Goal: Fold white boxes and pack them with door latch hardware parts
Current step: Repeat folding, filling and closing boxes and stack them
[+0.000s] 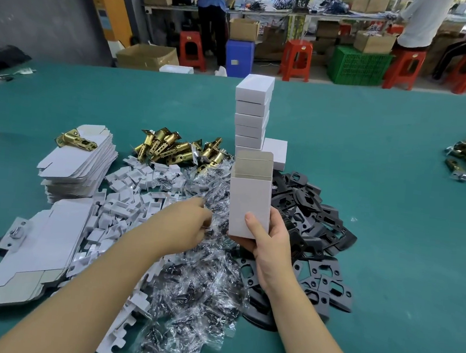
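The right hand (269, 243) holds one white box (249, 203) upright by its lower end, thumb across the front face, top flap standing open with its grey-brown inside showing. This open box serves as the landmark. Directly behind it rises a stack of closed white boxes (252, 113), about six high, and one more closed box (275, 153) stands just to the right of that stack's base.

Left of the held box, the left hand (191, 223) reaches into a heap of clear plastic screw bags (197, 285), its fingers curled down among them; whether they pinch a bag cannot be told. The bags are too many to count. Further left lies a pile of small white card inserts (128, 195), also uncountable, and beyond those two stacks of flat unfolded box blanks (77, 168), one with a single brass latch (76, 139) lying on top.

Behind and left of the held box sits a heap of brass latch bolts (172, 145), roughly ten. To its right and below spreads a pile of black strike plates (319, 240), well over a dozen.

All rests on a green counter (380, 189).
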`<move>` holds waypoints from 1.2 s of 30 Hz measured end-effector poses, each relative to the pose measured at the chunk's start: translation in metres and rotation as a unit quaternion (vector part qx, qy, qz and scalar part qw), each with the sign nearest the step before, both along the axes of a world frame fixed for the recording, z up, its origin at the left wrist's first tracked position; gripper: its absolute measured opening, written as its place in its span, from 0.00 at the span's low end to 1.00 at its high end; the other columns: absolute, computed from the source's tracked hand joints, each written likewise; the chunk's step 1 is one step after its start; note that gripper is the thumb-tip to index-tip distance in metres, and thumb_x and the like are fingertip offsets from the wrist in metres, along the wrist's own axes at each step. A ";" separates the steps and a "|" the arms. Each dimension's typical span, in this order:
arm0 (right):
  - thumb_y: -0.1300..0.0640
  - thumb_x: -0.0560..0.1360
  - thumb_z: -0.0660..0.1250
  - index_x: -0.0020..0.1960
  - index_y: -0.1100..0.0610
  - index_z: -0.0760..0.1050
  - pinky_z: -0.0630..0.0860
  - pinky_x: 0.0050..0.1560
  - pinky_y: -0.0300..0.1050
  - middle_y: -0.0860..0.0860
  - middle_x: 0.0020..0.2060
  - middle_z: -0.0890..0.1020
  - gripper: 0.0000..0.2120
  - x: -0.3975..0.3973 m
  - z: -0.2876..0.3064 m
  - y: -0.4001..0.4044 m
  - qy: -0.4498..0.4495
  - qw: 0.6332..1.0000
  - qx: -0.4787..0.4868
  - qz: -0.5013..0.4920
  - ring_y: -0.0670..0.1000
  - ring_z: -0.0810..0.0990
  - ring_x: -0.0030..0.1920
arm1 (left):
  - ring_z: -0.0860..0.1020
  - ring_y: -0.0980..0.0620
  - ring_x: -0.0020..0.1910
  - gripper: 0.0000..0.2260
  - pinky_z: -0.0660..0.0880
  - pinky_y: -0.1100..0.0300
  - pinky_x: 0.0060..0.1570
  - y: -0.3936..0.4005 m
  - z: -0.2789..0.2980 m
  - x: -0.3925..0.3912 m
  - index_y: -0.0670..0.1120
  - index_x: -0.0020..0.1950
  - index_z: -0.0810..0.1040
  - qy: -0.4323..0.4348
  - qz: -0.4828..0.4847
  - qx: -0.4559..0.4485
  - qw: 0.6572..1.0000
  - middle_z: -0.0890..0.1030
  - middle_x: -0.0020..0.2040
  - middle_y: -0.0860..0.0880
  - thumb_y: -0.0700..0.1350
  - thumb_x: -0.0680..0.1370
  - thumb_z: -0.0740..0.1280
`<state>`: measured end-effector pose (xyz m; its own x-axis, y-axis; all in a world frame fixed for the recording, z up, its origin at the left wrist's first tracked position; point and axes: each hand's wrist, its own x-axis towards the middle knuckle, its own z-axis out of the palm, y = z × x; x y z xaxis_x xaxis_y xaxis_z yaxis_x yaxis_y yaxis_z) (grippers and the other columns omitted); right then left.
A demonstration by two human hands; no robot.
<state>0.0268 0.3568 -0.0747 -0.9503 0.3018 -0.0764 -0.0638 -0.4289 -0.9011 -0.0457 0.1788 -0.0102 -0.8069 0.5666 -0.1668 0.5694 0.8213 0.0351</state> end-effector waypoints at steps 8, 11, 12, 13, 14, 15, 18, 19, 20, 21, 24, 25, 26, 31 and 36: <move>0.52 0.72 0.76 0.63 0.51 0.78 0.84 0.49 0.53 0.51 0.53 0.86 0.20 0.001 0.000 0.000 0.002 1.000 0.011 0.003 0.54 0.86 0.53 | 0.77 0.51 0.51 0.08 0.79 0.53 0.54 -0.007 0.000 0.004 0.51 0.55 0.77 -0.037 0.005 0.032 0.999 0.74 0.54 0.53 0.45 0.78 0.72; 0.52 0.72 0.76 0.63 0.51 0.78 0.84 0.50 0.54 0.51 0.53 0.87 0.20 0.001 0.000 0.000 0.005 1.000 0.016 0.005 0.54 0.86 0.53 | 0.78 0.52 0.48 0.03 0.79 0.55 0.49 -0.006 0.001 0.004 0.52 0.51 0.77 0.002 0.011 0.026 1.000 0.77 0.51 0.54 0.45 0.79 0.70; 0.52 0.72 0.76 0.63 0.51 0.77 0.84 0.51 0.55 0.50 0.53 0.87 0.21 0.001 0.000 0.001 0.005 1.000 0.020 0.005 0.54 0.86 0.53 | 0.78 0.53 0.47 0.02 0.79 0.56 0.46 -0.006 0.002 0.004 0.52 0.51 0.77 0.018 0.010 0.015 1.000 0.78 0.50 0.54 0.46 0.79 0.69; 0.52 0.72 0.76 0.63 0.51 0.77 0.84 0.53 0.57 0.50 0.53 0.87 0.21 0.001 0.000 0.000 0.004 1.000 0.023 0.006 0.54 0.86 0.54 | 0.79 0.53 0.46 0.02 0.79 0.57 0.44 -0.005 0.003 0.004 0.52 0.51 0.77 0.032 0.009 0.002 0.999 0.79 0.49 0.54 0.46 0.80 0.67; 0.52 0.72 0.76 0.63 0.51 0.77 0.84 0.54 0.59 0.50 0.53 0.87 0.21 0.002 0.000 0.000 0.004 1.000 0.025 0.008 0.54 0.86 0.54 | 0.79 0.53 0.45 0.02 0.79 0.58 0.41 -0.005 0.003 0.004 0.51 0.52 0.78 0.042 0.012 -0.007 0.999 0.80 0.48 0.55 0.47 0.80 0.66; 0.52 0.72 0.76 0.63 0.51 0.77 0.84 0.54 0.60 0.49 0.53 0.87 0.21 0.002 0.001 0.000 0.004 1.000 0.025 0.009 0.54 0.86 0.54 | 0.79 0.54 0.43 0.03 0.79 0.59 0.40 -0.005 0.004 0.003 0.52 0.53 0.78 0.047 0.017 -0.010 0.999 0.81 0.47 0.55 0.47 0.80 0.66; 0.52 0.72 0.76 0.64 0.52 0.77 0.84 0.55 0.60 0.49 0.53 0.87 0.22 0.002 0.001 0.000 0.002 1.000 0.026 0.011 0.54 0.86 0.54 | 0.78 0.59 0.38 0.04 0.76 0.65 0.34 -0.009 0.013 -0.001 0.53 0.54 0.79 0.055 0.051 0.032 0.997 0.82 0.47 0.56 0.48 0.82 0.65; 0.52 0.71 0.76 0.64 0.52 0.77 0.84 0.55 0.60 0.50 0.53 0.86 0.22 0.002 0.002 0.000 0.000 1.000 0.026 0.011 0.55 0.86 0.54 | 0.76 0.61 0.35 0.04 0.73 0.67 0.31 -0.011 0.019 -0.003 0.53 0.54 0.80 0.058 0.068 0.064 0.994 0.83 0.47 0.56 0.48 0.83 0.65; 0.52 0.71 0.76 0.65 0.52 0.77 0.84 0.56 0.60 0.50 0.54 0.86 0.23 0.003 0.001 0.000 -0.002 1.000 0.028 0.012 0.55 0.86 0.55 | 0.75 0.62 0.32 0.05 0.71 0.68 0.29 -0.013 0.028 -0.005 0.51 0.55 0.80 0.070 0.082 0.106 0.988 0.83 0.47 0.56 0.47 0.83 0.65; 0.52 0.71 0.76 0.65 0.51 0.77 0.83 0.56 0.60 0.51 0.54 0.86 0.23 0.003 0.002 0.000 -0.004 0.999 0.032 0.013 0.56 0.86 0.56 | 0.73 0.62 0.29 0.06 0.69 0.67 0.28 -0.015 0.038 -0.006 0.50 0.55 0.81 0.090 0.091 0.162 0.978 0.83 0.47 0.56 0.47 0.82 0.65; 0.52 0.72 0.76 0.65 0.50 0.76 0.83 0.57 0.60 0.49 0.55 0.86 0.22 0.003 0.002 0.000 -0.005 0.998 0.055 0.018 0.55 0.85 0.56 | 0.71 0.60 0.25 0.05 0.67 0.65 0.28 -0.017 0.073 -0.005 0.48 0.53 0.84 0.179 0.076 0.345 0.918 0.79 0.39 0.62 0.45 0.80 0.70; 0.52 0.72 0.76 0.65 0.50 0.76 0.83 0.57 0.60 0.49 0.55 0.86 0.22 0.003 0.003 0.000 -0.004 0.998 0.060 0.021 0.55 0.85 0.56 | 0.72 0.60 0.26 0.04 0.66 0.67 0.29 -0.013 0.084 -0.002 0.48 0.52 0.85 0.199 0.061 0.384 0.900 0.78 0.37 0.64 0.45 0.79 0.72; 0.52 0.73 0.75 0.65 0.50 0.76 0.83 0.58 0.60 0.49 0.55 0.86 0.22 0.004 0.003 -0.001 -0.004 0.998 0.063 0.024 0.55 0.85 0.56 | 0.73 0.61 0.28 0.03 0.66 0.68 0.31 -0.008 0.093 0.001 0.49 0.51 0.85 0.206 0.042 0.406 0.889 0.77 0.36 0.64 0.45 0.78 0.73; 0.62 0.79 0.72 0.64 0.51 0.77 0.83 0.57 0.59 0.51 0.55 0.86 0.16 0.006 0.004 -0.003 0.007 0.997 0.071 0.039 0.57 0.84 0.57 | 0.72 0.47 0.46 0.05 0.71 0.50 0.47 0.028 0.103 0.007 0.48 0.50 0.87 0.227 -0.032 0.312 0.922 0.82 0.44 0.51 0.47 0.78 0.74; 0.64 0.78 0.72 0.62 0.51 0.78 0.85 0.50 0.55 0.55 0.54 0.84 0.15 0.007 0.007 -0.004 0.016 0.997 0.063 0.043 0.55 0.84 0.53 | 0.70 0.48 0.50 0.07 0.68 0.49 0.52 0.042 0.093 0.006 0.53 0.53 0.87 0.211 -0.050 0.216 0.952 0.84 0.51 0.53 0.51 0.80 0.70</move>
<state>0.0342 0.3530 -0.0674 -0.9743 0.2249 -0.0114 -0.0621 -0.3169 -0.9464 -0.0393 0.2204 0.0826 -0.6887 0.5862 0.4266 0.6823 0.7231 0.1078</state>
